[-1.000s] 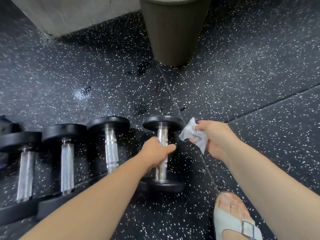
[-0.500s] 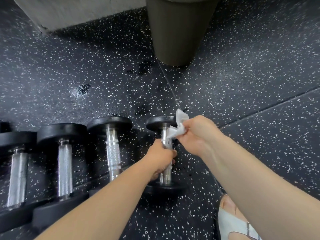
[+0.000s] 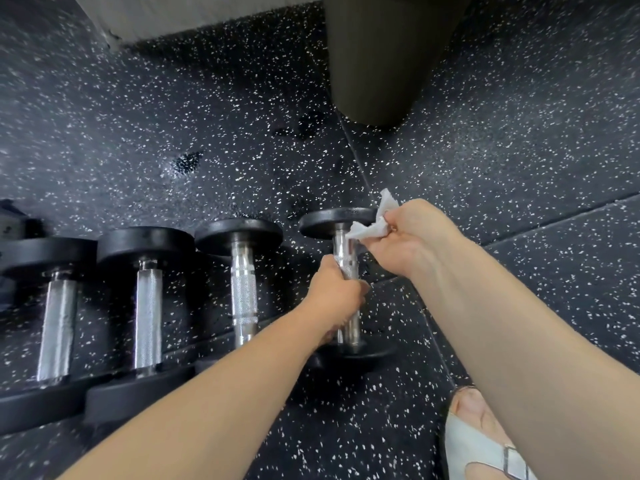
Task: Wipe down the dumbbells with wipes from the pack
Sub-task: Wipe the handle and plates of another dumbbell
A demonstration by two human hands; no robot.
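Several black dumbbells with chrome handles lie in a row on the speckled rubber floor. My left hand [image 3: 337, 294] grips the chrome handle of the rightmost dumbbell [image 3: 337, 220]. My right hand [image 3: 412, 237] pinches a crumpled white wipe [image 3: 369, 228] against the top of that handle, just under the far weight plate. The neighbouring dumbbell [image 3: 242, 285] lies to the left, and two more dumbbells [image 3: 147, 306] [image 3: 57, 327] beyond it. No pack of wipes is in view.
A dark round bin [image 3: 384, 64] stands on the floor straight ahead. A pale wall base [image 3: 180, 15] runs along the top left. My foot in a white sandal [image 3: 485, 441] is at the bottom right. Dark wet spots [image 3: 188, 161] mark the floor.
My right hand has brought the wipe from beside the dumbbell onto the top of its handle. My left hand has kept its grip on the handle.
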